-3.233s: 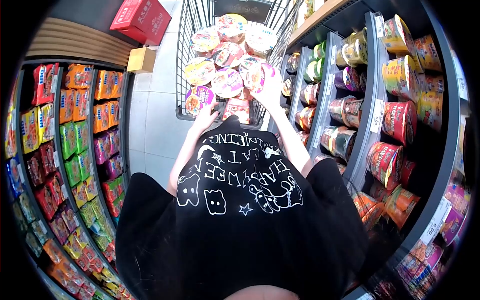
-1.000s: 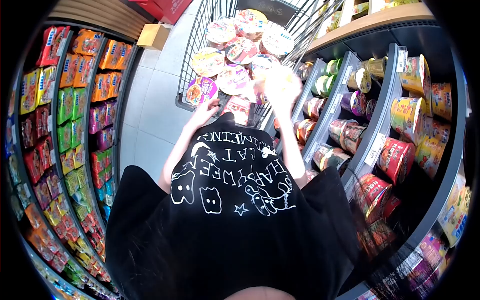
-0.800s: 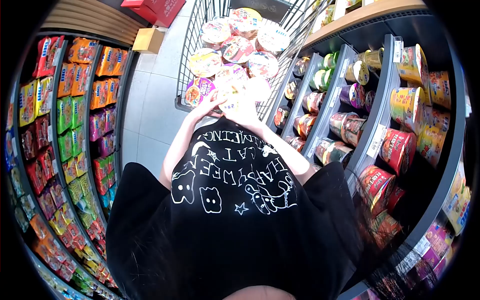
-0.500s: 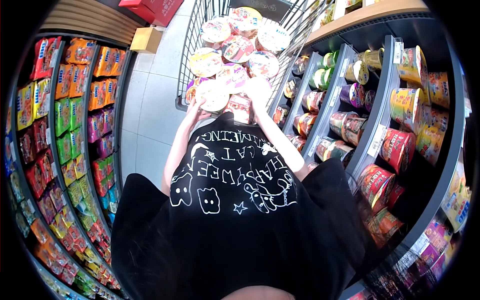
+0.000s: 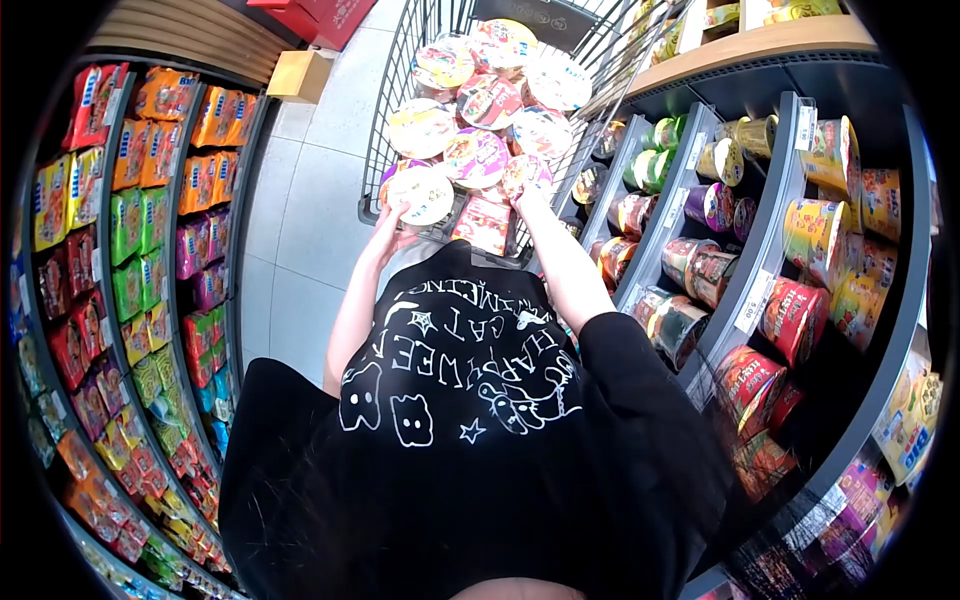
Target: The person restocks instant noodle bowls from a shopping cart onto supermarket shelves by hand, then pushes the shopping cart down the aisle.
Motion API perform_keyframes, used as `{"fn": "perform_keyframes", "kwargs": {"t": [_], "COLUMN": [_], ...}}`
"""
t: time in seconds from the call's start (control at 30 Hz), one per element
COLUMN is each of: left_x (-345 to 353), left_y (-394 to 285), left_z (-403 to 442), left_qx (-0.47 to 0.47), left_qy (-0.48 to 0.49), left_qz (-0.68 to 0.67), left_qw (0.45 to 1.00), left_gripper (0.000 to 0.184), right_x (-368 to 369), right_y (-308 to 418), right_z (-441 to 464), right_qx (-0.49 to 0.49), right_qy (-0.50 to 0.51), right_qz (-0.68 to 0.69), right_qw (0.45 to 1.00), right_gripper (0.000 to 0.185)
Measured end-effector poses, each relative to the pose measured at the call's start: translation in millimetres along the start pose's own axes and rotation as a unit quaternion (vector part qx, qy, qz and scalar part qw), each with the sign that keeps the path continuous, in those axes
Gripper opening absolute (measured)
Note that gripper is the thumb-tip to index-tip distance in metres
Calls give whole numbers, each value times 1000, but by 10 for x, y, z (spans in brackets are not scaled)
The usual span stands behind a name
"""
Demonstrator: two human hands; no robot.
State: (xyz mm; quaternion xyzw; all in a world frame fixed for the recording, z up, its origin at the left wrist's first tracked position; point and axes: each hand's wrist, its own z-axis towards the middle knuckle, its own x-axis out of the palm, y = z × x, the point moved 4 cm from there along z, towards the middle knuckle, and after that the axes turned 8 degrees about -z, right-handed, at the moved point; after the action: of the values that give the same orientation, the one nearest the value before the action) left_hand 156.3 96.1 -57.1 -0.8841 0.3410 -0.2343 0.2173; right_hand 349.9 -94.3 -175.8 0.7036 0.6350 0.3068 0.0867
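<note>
At the near end of a wire shopping cart (image 5: 378, 150), my left hand (image 5: 391, 228) is closed on the near left side of a white-lidded instant noodle bowl (image 5: 420, 197). My right hand (image 5: 520, 197) has its fingers closed on the edge of another instant noodle bowl (image 5: 529, 173) at the pile's near right corner. Between the hands lies a red noodle package (image 5: 482, 224). Farther in, several more bowls are piled up, among them one with a purple lid (image 5: 475, 158) and one with a red lid (image 5: 489, 101).
Shelves of cup noodles (image 5: 747, 390) run close along the right. On the left, a rack (image 5: 187, 240) holds bagged noodles. A yellow box (image 5: 299, 77) and a red box (image 5: 322, 22) stand beyond the tiled floor (image 5: 310, 200).
The cart and its pile have shifted slightly right and down in view. The bowl at my right hand, washed out by glare before, now shows its printed lid. My left hand stays on the white-lidded bowl.
</note>
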Motion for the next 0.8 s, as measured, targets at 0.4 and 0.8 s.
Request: {"fn": "perform_keyframes", "kwargs": {"t": [0.4,0.8], "left_x": [131,695], "left_y": [-30,-122], "left_z": [-18,322], "left_qx": [-47,10], "left_qy": [-2,114], "left_qz": [29,52], "left_qw": [998,992], "left_gripper": [68,55], "right_x": [-430,-354], "right_y": [-248,-96], "right_z": [121,-47], "right_qx": [1,-83], "right_qy": [-89,85], "right_qz": [27,50], "right_qw": [996,992], "right_gripper": [39,34]}}
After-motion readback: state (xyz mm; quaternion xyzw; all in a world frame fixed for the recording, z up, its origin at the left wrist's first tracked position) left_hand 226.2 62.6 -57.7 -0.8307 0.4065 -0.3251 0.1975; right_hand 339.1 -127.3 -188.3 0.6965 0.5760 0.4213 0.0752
